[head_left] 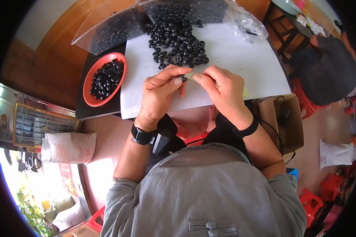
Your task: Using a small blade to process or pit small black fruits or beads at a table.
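Over the near part of a white tabletop sheet (pixel 233 53), my two hands meet. Between the thumb and fingers of my left hand (pixel 159 86) is a small black round part (pixel 182 78). My right hand (pixel 225 86) pinches a small flat pale blade-like piece (pixel 190 75), whose end touches or nearly touches the black part. Just beyond my fingers spreads a pile of black ring-shaped parts (pixel 176 43), several showing a hole in the middle. To the left, an orange-red oval bowl (pixel 86 85) holds many similar black parts.
Clear plastic panels (pixel 105 29) stand along the table's far side. A crumpled clear bag (pixel 247 23) lies at the far right corner. An open cardboard box (pixel 293 128) is right of my legs. Another person in dark clothing (pixel 324 71) sits at right; red stools (pixel 312 203) stand below.
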Motion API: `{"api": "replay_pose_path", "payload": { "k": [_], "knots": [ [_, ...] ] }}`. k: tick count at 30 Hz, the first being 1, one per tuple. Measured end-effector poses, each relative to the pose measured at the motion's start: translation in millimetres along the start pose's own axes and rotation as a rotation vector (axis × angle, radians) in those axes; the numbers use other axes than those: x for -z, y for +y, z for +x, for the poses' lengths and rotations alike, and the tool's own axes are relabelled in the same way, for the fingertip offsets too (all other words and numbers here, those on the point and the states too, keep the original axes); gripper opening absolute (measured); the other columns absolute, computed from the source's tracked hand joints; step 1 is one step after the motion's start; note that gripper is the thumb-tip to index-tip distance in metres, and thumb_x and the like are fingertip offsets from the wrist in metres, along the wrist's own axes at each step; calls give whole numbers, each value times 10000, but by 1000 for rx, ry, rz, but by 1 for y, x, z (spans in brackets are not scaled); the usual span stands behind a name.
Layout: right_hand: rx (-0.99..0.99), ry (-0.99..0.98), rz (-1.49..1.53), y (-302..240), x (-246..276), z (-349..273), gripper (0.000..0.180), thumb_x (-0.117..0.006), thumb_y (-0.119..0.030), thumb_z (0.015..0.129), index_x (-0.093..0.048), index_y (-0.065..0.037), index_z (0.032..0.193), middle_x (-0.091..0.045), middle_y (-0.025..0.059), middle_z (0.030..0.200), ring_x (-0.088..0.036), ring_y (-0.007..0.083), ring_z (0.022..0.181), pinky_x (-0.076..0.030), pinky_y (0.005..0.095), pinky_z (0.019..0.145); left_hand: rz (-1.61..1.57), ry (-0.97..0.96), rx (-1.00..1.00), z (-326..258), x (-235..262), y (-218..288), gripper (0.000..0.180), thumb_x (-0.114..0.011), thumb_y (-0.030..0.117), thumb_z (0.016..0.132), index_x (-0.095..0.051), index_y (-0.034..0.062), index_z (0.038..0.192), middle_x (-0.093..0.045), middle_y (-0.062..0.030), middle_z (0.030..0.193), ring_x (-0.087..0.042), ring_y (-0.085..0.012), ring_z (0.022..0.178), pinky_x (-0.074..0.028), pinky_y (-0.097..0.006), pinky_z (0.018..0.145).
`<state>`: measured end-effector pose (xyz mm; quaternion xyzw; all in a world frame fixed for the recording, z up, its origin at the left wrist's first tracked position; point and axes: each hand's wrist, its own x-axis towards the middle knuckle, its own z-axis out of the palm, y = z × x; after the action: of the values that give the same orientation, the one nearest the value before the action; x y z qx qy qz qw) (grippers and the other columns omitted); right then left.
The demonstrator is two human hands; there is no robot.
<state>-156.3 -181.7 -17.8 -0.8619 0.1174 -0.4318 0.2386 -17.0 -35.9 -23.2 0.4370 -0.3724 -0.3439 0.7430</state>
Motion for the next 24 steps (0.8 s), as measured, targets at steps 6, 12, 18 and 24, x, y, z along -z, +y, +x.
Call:
{"api": "replay_pose_path", "payload": {
  "k": [6, 12, 18, 24],
  "knots": [
    [38, 19, -39, 4, -1, 0, 340, -762, -320, 952, -595, -100, 755, -624, 61, 630, -628, 266, 568, -444, 402, 495, 23, -39, -18, 0, 2, -2, 276, -597, -48, 1009, -736, -48, 1246, -636, -92, 1157, -614, -181, 910, -538, -310, 754],
    [106, 105, -107, 8, -8, -3, 334, -778, -319, 940, -593, -111, 755, -615, 40, 623, -620, 249, 564, -453, 387, 490, 87, -35, -38, 2, 3, -2, 290, -579, -28, 1007, -711, -62, 1263, -660, -139, 1188, -635, -218, 913, -531, -330, 747],
    [99, 103, -102, 9, -7, -5, 337, -783, -325, 935, -595, -114, 754, -619, 39, 628, -619, 246, 568, -452, 381, 491, 103, -38, -26, 2, 1, 0, 284, -579, -20, 1012, -712, -62, 1258, -668, -138, 1183, -640, -215, 905, -534, -333, 743],
    [84, 126, -67, 8, -8, -4, 326, -785, -319, 936, -597, -112, 768, -618, 42, 630, -621, 251, 576, -451, 384, 495, 62, -28, -22, 0, 1, -1, 271, -591, -6, 1018, -713, -62, 1253, -672, -137, 1159, -647, -215, 911, -537, -337, 740]
  ]
}}
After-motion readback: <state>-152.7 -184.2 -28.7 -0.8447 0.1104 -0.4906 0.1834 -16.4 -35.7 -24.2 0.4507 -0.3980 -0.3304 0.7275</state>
